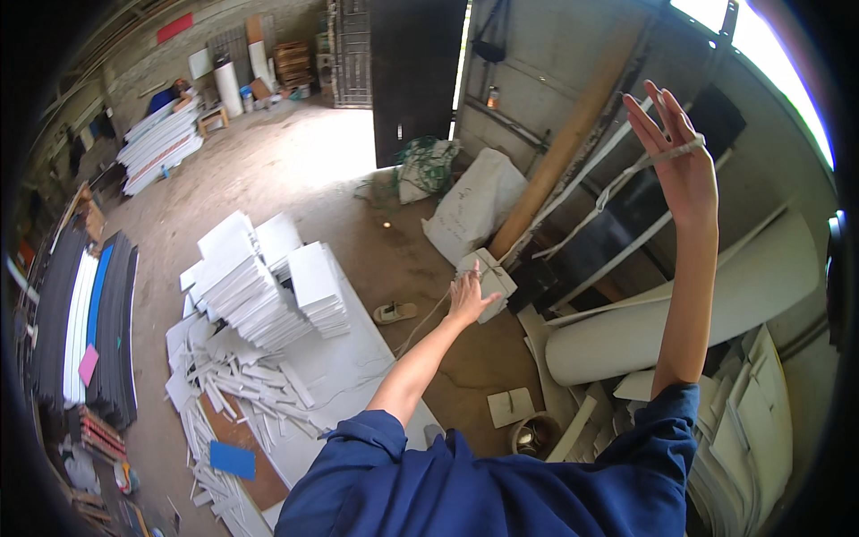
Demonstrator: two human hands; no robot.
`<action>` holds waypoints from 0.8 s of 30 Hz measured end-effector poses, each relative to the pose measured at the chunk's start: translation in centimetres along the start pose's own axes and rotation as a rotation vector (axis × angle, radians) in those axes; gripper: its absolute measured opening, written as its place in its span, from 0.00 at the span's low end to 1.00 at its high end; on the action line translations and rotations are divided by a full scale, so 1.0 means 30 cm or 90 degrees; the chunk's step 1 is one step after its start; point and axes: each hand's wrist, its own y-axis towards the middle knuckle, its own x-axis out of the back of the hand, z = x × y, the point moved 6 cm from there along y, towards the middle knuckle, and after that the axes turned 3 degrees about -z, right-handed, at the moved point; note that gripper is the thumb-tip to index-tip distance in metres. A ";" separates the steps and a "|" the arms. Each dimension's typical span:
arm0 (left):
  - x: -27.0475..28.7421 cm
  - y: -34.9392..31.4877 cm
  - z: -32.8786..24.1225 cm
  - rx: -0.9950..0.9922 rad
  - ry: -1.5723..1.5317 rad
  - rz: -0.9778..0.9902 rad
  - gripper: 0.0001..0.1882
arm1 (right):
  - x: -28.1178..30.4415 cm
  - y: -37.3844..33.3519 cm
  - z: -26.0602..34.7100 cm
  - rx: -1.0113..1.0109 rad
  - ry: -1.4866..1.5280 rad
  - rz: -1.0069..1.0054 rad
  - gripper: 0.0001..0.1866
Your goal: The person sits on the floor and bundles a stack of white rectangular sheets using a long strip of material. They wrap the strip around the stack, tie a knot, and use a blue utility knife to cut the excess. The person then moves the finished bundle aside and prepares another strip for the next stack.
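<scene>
My left hand [467, 300] lies with spread fingers on a small bundle of white foam-like sheets [503, 283], pressing on its top and near side. My right hand [682, 166] is raised high at the right. A pale flat cord [617, 185] loops round its palm and thumb, while the fingers stretch upward. Pulled nearly taut, the cord slants down from that hand to the bundle and crosses its top. How the cord passes under the bundle is hidden. A thinner strand [420, 329] trails from the bundle toward the white table.
Stacked white sheets [246, 277] and offcut strips [259, 376] cover much of the low white table [358, 358] at left. A white sack [474, 206] and green netting [425, 166] lie beyond the bundle. A big white roll [680, 331] and a metal pot [535, 436] are at right.
</scene>
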 end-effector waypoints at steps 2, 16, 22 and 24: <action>-0.008 0.074 0.000 0.008 -0.166 -0.023 0.49 | 0.063 -0.026 0.060 0.030 0.009 0.010 0.20; 0.397 0.183 -0.207 0.146 -0.695 0.034 0.16 | 0.548 -0.454 -0.741 -0.507 -0.851 0.163 0.18; 0.593 0.088 -0.128 0.124 -0.598 -0.134 0.15 | 0.008 -0.271 -0.866 0.080 -0.474 0.205 0.35; 0.663 0.022 -0.082 0.138 -0.595 -0.199 0.14 | -0.093 -0.279 -0.995 -0.224 -0.452 0.334 0.29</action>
